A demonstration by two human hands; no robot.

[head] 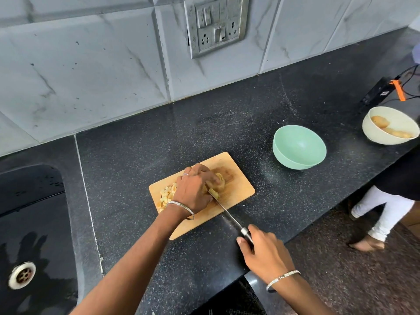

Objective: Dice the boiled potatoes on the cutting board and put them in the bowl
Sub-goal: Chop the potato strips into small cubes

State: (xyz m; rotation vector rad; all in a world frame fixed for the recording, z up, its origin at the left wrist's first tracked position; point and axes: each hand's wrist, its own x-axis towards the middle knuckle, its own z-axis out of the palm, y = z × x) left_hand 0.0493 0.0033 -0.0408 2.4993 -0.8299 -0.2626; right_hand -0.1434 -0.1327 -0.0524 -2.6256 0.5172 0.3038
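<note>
Gripped by the right hand (263,248), fingers curled round the handle, near the worktop (159,144) edge: knife (227,214), tip hidden by the left hand (193,192). Pinned under that hand's bent fingers on the cutting board (238,178): potato (219,181), half covered; diced pieces (167,194) partly hidden behind the wrist. Beyond, right: green bowl (297,146), then cream bowl (400,123) holding whole potatoes (379,121).

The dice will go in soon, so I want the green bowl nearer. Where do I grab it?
Best pinch the rim of the green bowl on the side facing the cutting board, coming from the left: it is empty, handleless, and its round wall offers no other hold.
</note>
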